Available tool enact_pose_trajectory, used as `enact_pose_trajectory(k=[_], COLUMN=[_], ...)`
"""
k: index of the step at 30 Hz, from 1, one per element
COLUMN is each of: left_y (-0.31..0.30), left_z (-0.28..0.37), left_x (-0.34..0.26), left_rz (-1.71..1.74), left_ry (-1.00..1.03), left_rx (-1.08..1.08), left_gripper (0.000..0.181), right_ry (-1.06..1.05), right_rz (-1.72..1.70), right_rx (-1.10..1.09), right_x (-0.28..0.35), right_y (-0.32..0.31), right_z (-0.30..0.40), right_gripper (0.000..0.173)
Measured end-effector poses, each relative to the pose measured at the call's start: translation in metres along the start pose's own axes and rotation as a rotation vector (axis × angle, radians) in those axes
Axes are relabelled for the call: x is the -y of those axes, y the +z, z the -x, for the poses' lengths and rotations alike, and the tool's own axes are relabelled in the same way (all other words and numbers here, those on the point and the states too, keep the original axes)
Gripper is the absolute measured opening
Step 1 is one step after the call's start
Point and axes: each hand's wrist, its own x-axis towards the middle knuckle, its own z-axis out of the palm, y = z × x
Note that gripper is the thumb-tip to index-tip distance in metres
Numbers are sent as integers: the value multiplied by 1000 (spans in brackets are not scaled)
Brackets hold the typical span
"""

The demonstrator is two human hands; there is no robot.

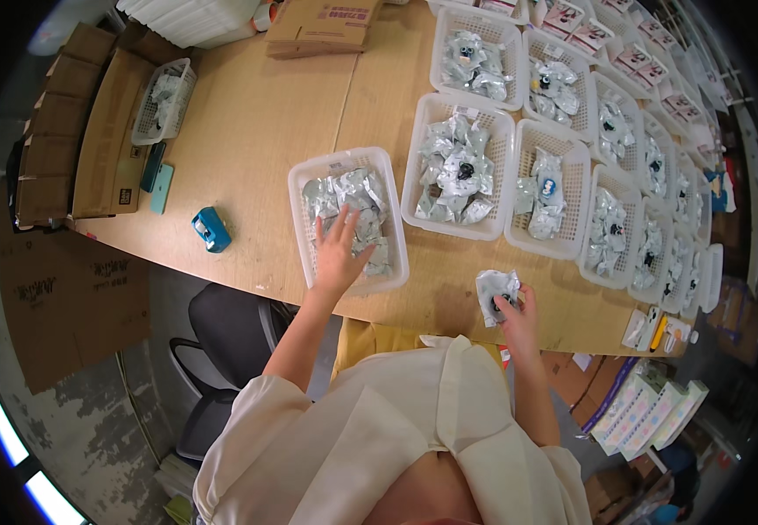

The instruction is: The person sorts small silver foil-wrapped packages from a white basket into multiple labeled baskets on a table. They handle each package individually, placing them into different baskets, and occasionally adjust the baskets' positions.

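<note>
My left hand (338,252) is over a white plastic basket (297,216) of silvery foil packets (353,190), its fingers spread above or on them; contact cannot be told. In my right hand (517,318), near the table's front edge, is a silvery packet (494,289) with a small black item at its lower part, under my thumb. Beyond my right hand stand a basket (412,164) of packets with a black figure (465,171) on top and a basket (517,239) whose packets carry a blue-haired figure (548,188).
More baskets of packets (615,128) fill the right side of the wooden table (254,131). A blue tape dispenser (211,230), two phones (162,189), a small basket (188,98) and cardboard boxes (106,138) are at the left. Flat cartons (323,23) lie at the back. A black chair (228,328) stands below the front edge.
</note>
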Motion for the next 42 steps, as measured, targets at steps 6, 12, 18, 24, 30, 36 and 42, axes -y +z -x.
enact_pose_trajectory(k=[6, 12, 18, 24, 30, 36, 42], left_y=[23, 21, 8, -9, -30, -3, -13], left_z=[6, -3, -2, 7, 7, 29, 47], left_x=[3, 12, 9, -44, -105, -72, -14], left_rz=[-38, -181, -163, 699, 1337, 1141, 426], left_ry=[-47, -13, 39, -221, -442, -611, -474], left_rx=[-94, 40, -44, -74, 365, 149, -493], left_gripper=[57, 48, 44, 47, 50, 14, 39], right_ry=[5, -1, 25, -345, -333, -600, -780], right_rz=[-35, -10, -23, 289, 424, 804, 770], right_rx=[17, 8, 19, 261, 502, 571, 631], right_x=[-2, 1, 5, 27, 53, 36, 17], right_y=[-3, 0, 18, 54, 102, 125, 199], right_z=[-1, 0, -1, 6, 14, -7, -57], right_gripper=[48, 48, 47, 50, 55, 48, 49])
